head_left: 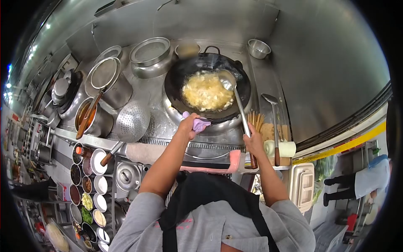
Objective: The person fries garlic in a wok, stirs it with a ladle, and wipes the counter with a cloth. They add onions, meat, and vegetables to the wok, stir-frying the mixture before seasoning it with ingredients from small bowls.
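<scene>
1 black wok (174,86) on stove (156,107), w/ 1 bubbling batch of pale food pcs (204,90), too many to count; L hand (189,126): grip closed on 1 purple cloth (201,124) at wok's near rim; R hand (254,141): grip round 1 ladle (239,103), its bowl in wok; 1 spatula (275,122) to R, 1 perforated skimmer (133,121) to L.

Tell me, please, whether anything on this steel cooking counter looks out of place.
Only the round, perforated metal skimmer looks slightly odd: its wooden handle juts forward past the steel counter, where it might get knocked.
</scene>
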`<state>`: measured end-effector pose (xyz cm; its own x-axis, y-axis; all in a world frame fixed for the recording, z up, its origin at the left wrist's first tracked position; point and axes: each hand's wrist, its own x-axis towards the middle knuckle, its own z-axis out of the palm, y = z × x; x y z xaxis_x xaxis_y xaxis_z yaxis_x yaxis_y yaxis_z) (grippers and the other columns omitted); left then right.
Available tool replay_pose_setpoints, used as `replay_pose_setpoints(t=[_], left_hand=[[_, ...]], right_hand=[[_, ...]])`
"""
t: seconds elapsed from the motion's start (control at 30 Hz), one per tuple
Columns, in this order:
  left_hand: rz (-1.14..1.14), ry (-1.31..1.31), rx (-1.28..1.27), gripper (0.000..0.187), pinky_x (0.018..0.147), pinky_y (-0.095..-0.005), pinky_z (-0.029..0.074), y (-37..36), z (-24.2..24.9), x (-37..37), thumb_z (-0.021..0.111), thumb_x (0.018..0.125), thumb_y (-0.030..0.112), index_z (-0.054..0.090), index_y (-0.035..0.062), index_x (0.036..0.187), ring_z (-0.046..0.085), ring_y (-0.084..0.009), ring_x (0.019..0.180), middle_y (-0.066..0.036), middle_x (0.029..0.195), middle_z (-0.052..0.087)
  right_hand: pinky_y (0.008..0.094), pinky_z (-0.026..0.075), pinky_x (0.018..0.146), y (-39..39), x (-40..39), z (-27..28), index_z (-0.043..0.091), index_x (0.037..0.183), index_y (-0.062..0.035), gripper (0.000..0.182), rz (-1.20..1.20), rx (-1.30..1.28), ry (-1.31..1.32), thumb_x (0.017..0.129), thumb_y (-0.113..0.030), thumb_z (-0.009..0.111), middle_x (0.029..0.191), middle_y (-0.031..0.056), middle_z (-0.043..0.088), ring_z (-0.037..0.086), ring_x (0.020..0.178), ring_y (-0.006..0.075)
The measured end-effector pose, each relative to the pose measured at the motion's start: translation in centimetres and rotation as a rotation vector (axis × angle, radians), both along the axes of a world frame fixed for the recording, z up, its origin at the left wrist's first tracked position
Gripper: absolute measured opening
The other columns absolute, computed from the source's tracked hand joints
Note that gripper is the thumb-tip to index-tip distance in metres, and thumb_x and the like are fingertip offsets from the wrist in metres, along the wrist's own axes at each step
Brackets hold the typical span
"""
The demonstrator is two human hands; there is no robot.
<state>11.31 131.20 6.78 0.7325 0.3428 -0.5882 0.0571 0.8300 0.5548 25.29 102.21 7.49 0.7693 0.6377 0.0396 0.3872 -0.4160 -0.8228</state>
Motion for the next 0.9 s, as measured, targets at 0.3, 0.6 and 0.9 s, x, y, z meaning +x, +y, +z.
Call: replay_pose_setpoints(t=[0.3, 0.6, 0.9], left_hand=[[-0.035, -0.045, 0.045, 0.027, 0.062, -0.0382, 0.061, 0.1, 0.1, -0.3, 0.051, 0.090, 0.014, 0.054, -0.0055, 0.109, 0.070, -0.0339, 0.088, -0.021, 0.103, 0.066], [0.002, -0.037, 0.049, 0.022, 0.057, -0.0365, 0.060, 0.1, -0.7, 0.1, 0.052, 0.091, 0.016, 0.056, -0.0017, 0.103, 0.070, -0.0302, 0.078, -0.019, 0.095, 0.068], [-0.021, -0.040, 0.087, 0.029, 0.058, -0.0350, 0.061, 0.0, -0.4, 0.1, 0.050, 0.090, 0.015, 0.055, -0.0049, 0.111, 0.071, -0.0310, 0.084, -0.019, 0.100, 0.067]], right_hand=[[0.0366, 0.045, 0.100, -2.7, -2.6, 10.3, 0.047, 0.140, 0.0021, 0.059, 0.325, -0.170, -0.035, 0.084, -0.007, 0.062, 0.126, 0.0273, 0.060, 0.061, 0.116, 0.0366], [0.0488, 0.048, 0.091, 1.3, 0.4, 7.9, 0.046, 0.139, 0.0040, 0.059, 0.321, -0.395, -0.393, 0.082, -0.004, 0.060, 0.109, 0.0326, 0.062, 0.060, 0.103, 0.0455], [0.0327, 0.049, 0.047, 10.3, 2.9, 5.2, 0.042, 0.145, 0.0010, 0.061, 0.216, -0.131, 0.240, 0.087, -0.006, 0.061, 0.076, 0.0117, 0.061, 0.058, 0.055, 0.0171]])
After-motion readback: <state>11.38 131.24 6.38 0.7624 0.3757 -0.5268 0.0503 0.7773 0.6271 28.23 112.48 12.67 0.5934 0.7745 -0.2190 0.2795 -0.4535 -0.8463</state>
